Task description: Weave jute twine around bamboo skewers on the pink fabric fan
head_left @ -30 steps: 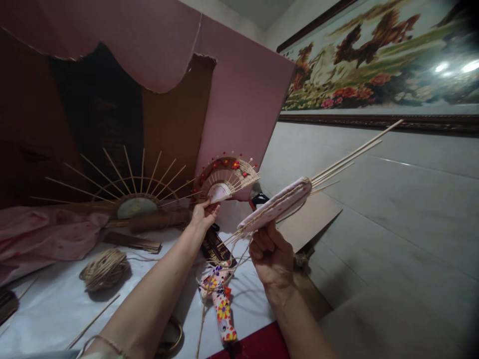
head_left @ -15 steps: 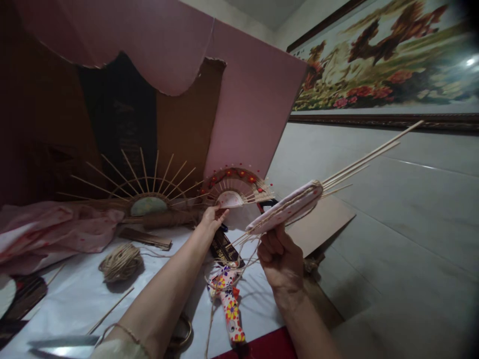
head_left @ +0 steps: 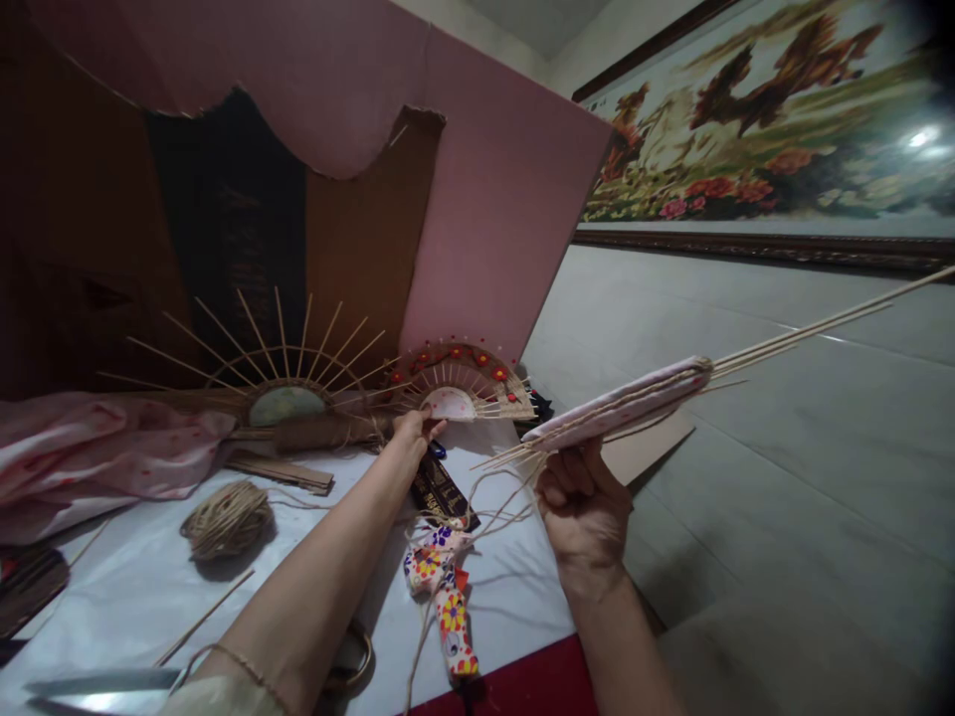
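Note:
My left hand (head_left: pixel 416 435) reaches out with thumb and fingers closed on the lower edge of a small fan (head_left: pixel 449 405), which has a pale half-round base and red flowers along its arch. My right hand (head_left: pixel 586 507) grips from below a flat piece covered in pale spotted fabric (head_left: pixel 616 410), edged with twine. Thin sticks (head_left: pixel 802 338) jut from its far right end, and shorter tips show at its left. Loose twine (head_left: pixel 507 497) trails beneath it. A flower-patterned glue gun (head_left: pixel 453 622) lies on the table between my forearms.
Behind stands a larger stick fan frame (head_left: pixel 287 406) against pink-and-brown cardboard (head_left: pixel 492 199). At left are a ball of twine (head_left: pixel 228 519), spotted cloth (head_left: pixel 111 447), cardboard strips (head_left: pixel 280 470) and scissors (head_left: pixel 96 686). A framed picture (head_left: pixel 746 119) hangs on the right-hand tiled wall.
My right hand has moved right with the fabric-covered piece, and its sticks now reach the picture's right edge. My left hand stays at the small fan; the view has shifted slightly.

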The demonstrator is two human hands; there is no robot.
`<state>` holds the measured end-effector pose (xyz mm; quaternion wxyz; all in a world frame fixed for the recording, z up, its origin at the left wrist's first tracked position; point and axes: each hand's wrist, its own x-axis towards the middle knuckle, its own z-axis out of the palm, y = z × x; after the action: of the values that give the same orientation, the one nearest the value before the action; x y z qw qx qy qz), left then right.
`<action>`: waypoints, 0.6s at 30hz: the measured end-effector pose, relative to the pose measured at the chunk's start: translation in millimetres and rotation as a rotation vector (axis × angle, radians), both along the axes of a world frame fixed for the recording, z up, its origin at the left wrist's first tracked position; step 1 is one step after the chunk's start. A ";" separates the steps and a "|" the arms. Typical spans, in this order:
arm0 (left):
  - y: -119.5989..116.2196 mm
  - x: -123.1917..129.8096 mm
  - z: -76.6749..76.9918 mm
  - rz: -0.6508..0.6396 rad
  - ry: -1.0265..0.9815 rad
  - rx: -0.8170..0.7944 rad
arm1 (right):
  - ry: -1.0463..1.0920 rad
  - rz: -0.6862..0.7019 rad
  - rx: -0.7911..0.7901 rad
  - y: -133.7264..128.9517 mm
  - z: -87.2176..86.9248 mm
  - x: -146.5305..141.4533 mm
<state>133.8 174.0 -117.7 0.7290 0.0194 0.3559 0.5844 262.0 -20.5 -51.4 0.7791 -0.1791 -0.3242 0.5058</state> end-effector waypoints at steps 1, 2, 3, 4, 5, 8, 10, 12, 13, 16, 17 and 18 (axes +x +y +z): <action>-0.1 -0.4 -0.1 0.007 0.007 0.005 | 0.004 -0.016 0.007 -0.2 -0.1 1.4; -0.2 -0.9 -0.1 0.013 0.015 0.010 | 0.003 -0.029 0.012 -0.3 -0.3 2.3; -0.1 -1.4 -0.2 0.019 0.022 0.014 | -0.002 -0.037 0.015 -0.2 -0.6 2.9; 0.2 -1.9 -0.3 0.023 0.027 0.016 | -0.008 -0.040 0.013 -0.1 -0.9 3.0; 0.7 -2.4 -0.4 0.026 0.032 0.018 | -0.011 -0.041 0.010 0.0 -1.2 2.8; 2.5 -2.8 -1.0 0.021 0.034 0.015 | -0.010 -0.035 -0.001 0.1 -1.6 0.8; 3.6 -2.0 -1.4 0.017 0.028 0.007 | 0.003 -0.031 -0.014 0.0 -1.8 -0.8; 4.0 -0.3 -1.5 0.020 0.025 -0.004 | 0.018 -0.022 -0.032 -0.3 -2.1 -2.0; 4.0 0.8 -1.5 0.025 0.027 -0.010 | 0.026 -0.016 -0.040 -0.4 -2.5 -2.6; 3.9 4.6 -0.6 0.047 0.043 -0.022 | 0.050 0.015 -0.055 -0.8 -4.1 -4.5; 4.2 5.9 -0.1 0.056 0.051 -0.025 | 0.061 0.027 -0.058 -0.8 -4.6 -5.2; 4.6 7.1 0.5 0.066 0.058 -0.024 | 0.071 0.041 -0.062 -0.9 -5.2 -6.0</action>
<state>140.9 178.6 -117.2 0.6989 0.0160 0.3846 0.6028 256.0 -21.4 -56.6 0.7737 -0.1783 -0.2842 0.5374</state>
